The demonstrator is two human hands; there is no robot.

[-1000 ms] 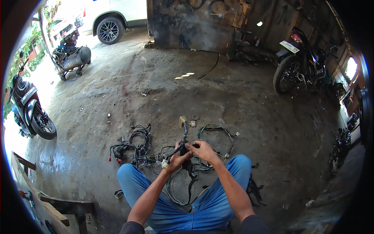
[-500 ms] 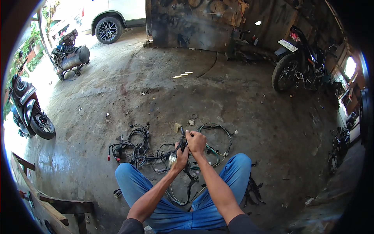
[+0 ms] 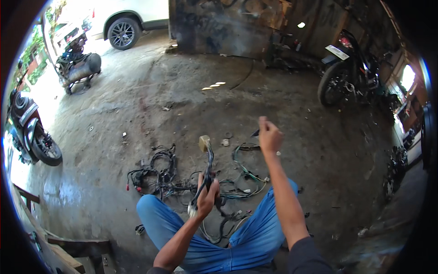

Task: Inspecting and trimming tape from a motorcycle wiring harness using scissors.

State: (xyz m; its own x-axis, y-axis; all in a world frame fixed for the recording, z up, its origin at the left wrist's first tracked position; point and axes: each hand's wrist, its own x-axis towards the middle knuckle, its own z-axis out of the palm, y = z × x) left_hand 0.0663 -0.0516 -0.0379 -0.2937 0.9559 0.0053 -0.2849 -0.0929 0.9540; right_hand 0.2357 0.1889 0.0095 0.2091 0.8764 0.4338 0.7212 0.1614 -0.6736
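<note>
My left hand (image 3: 207,196) is closed around a black-wrapped wiring harness (image 3: 210,160), held up between my knees. A yellowish block connector (image 3: 204,143) tops the held branch, and a white connector (image 3: 192,210) hangs beside my wrist. Out to the right and farther forward, my right hand (image 3: 271,138) is pinched closed, apart from the harness. From its fingers a short dark strip (image 3: 255,134) sticks out to the left; its kind is too small to tell. More of the harness, a tangle of black cables (image 3: 163,171), lies on the floor, with greenish wires (image 3: 246,172) looping at right.
A pale small part (image 3: 225,142) and a ring (image 3: 229,135) lie beyond the harness. Motorcycles stand at left (image 3: 39,134) and right (image 3: 340,80). Farther back are an air compressor (image 3: 80,73) and a white car (image 3: 150,13). A wooden bench (image 3: 68,251) is at lower left.
My right hand has left the harness and swung right and forward, a dark strip in its fingers. The left hand has lowered slightly, still gripping the harness, whose yellowish connector now shows more fully.
</note>
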